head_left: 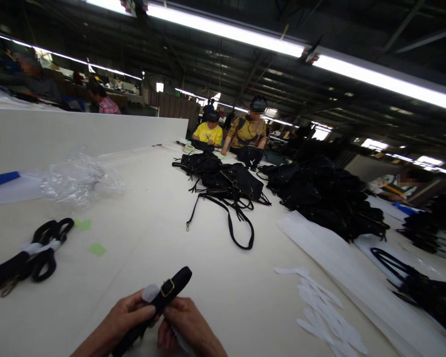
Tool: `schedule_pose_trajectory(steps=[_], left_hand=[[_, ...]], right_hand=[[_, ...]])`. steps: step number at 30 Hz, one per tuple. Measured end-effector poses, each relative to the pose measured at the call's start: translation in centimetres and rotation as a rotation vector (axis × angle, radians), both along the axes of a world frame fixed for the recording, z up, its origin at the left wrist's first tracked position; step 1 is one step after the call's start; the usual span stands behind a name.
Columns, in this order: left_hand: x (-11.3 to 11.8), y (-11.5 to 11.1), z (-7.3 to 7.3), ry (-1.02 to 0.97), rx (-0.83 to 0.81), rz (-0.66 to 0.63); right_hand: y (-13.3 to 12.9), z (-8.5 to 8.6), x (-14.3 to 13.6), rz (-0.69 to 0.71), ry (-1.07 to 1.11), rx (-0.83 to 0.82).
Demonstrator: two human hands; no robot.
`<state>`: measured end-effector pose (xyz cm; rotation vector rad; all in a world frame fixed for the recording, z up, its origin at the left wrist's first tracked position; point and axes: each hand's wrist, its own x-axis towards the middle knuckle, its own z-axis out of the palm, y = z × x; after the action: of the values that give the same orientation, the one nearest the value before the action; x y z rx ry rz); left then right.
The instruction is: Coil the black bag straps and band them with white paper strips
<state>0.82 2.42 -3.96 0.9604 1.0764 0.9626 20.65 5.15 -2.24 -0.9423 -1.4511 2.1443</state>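
Note:
A folded black strap with a gold-coloured buckle lies slantwise between my hands, low in the view. My left hand grips it from the left, thumb on top, with a rounded white piece at its fingers. On the right side of the strap, my right hand has its fingers bent and pressed against it. Something white and ridged shows below the right fingers, partly hidden. To the left lies a bundle of black straps wrapped with white bands.
Black bags and a loose strap lie ahead. A larger black heap is at the right, near white strips and white sheeting. Clear plastic and green slips lie left. People work beyond.

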Motion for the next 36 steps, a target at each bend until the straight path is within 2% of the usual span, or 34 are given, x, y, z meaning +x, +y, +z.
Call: schedule_pose_trajectory(steps=[2,5,8,10,13,16,18,21,26,28,32,36], left_hand=[[-0.4,0.1,-0.1,0.073,-0.007,0.004],[-1.3,0.1,0.1,0.229,0.004,0.04],[-2.1,0.1,0.5,0.449,0.091,0.049],[-2.4,-0.1,0.5,0.598,0.18,0.028],[-2.2,-0.7,-0.3,0.85,0.3,0.001],[-1.7,-1.3,-1.2,1.1,0.359,-0.012],[-1.4,-1.5,-1.5,1.189,0.38,-0.031],[-1.3,-1.5,-1.6,1.206,0.431,-0.036],[-1.5,-1.3,-2.7,1.133,0.532,0.087],[-1.5,-1.2,-3.1,1.082,0.532,0.086],[-1.6,-0.9,-3.4,0.963,0.432,0.072],[-1.9,-0.7,-3.0,0.906,0.399,0.073]], right_hand=[[0.0,-0.1,-0.1,-0.012,-0.023,0.012],[-0.4,-0.5,-0.3,-0.139,-0.076,0.071],[-1.2,-0.9,-0.6,-0.31,-0.142,0.179],[-1.9,-1.0,-0.9,-0.375,-0.144,0.244],[-2.6,-0.7,-1.4,-0.366,-0.122,0.323],[-2.8,-0.2,-1.4,-0.276,-0.143,0.426],[-2.7,-0.3,-1.1,-0.225,-0.132,0.476],[-2.5,-0.9,-0.6,-0.172,-0.136,0.503],[-2.6,-1.8,-0.5,-0.188,-0.196,0.658],[-2.7,-1.6,-0.7,-0.199,-0.281,0.787],[-2.8,-0.6,-1.3,-0.231,-0.545,1.123],[-2.7,0.3,-1.7,-0.237,-0.592,1.246]])
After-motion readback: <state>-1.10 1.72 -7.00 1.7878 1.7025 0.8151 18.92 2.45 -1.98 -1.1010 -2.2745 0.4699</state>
